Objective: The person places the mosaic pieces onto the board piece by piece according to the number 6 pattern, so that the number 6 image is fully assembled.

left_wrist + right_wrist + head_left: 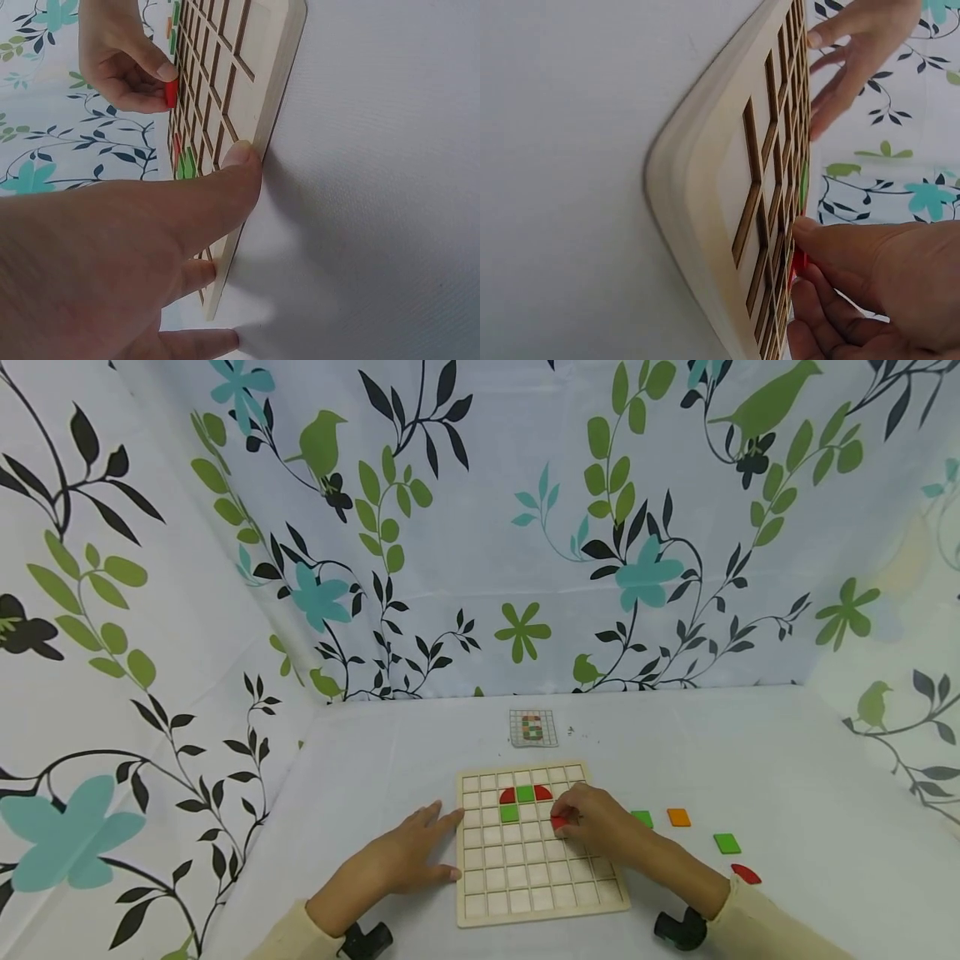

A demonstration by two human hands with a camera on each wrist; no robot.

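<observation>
A white tabletop (787, 793) sits inside an enclosure of leaf-and-bird patterned cloth (480, 527).

Right hand (600, 822): the grip is a closed pinch, thumb and fingertips holding a small red tile (558, 822) low over the wooden grid board (540, 906), in the right part of its third row from the far edge. The left wrist view shows the tile edge-on between thumb and forefinger, just above the cells.

Left hand (408, 852): fingers straight and relaxed, holding nothing, lying flat on the tabletop with the fingertips touching the board's left edge.

Already seated at the far end of the board: two red curved tiles (508, 795) flanking a green square (525, 793), and a second green square (509, 813) one row nearer. Loose pieces lie to the right of the board: a green tile (642, 818), an orange tile (678, 817), another green tile (727, 843) and a red curved piece (746, 873). A small pattern card (533, 727) lies beyond the board.

Hazards:
- The tile is held tilted; it may catch on a cell divider and sit proud.
- The hand hides the target cell, so the piece may land one cell off or wrongly rotated against the card.
- Downward pressure may shift the board if the left hand lifts, disturbing the seated tiles.
</observation>
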